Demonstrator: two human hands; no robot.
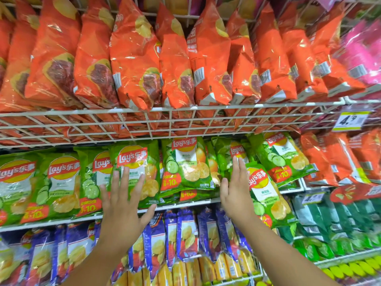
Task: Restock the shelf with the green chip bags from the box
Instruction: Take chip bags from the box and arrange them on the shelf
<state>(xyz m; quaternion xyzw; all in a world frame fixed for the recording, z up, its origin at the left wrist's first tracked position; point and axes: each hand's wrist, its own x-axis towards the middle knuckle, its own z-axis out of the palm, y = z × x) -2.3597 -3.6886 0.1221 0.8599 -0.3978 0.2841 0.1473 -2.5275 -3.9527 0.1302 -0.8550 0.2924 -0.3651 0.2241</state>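
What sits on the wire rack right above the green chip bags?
A tight row of orange chip bags stands on the white wire rack, more orange ones showing through its mesh. Anything behind that row is hidden. Both hands reach toward the green chip bags below.

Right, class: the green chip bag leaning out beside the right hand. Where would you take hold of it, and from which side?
Probably by its upper part, coming from the front. The leaning green chip bag tilts out over the shelf rail, top edge free beside the right hand; its lower end overhangs the rail. Pinch both side edges: the puffed face offers little grip.
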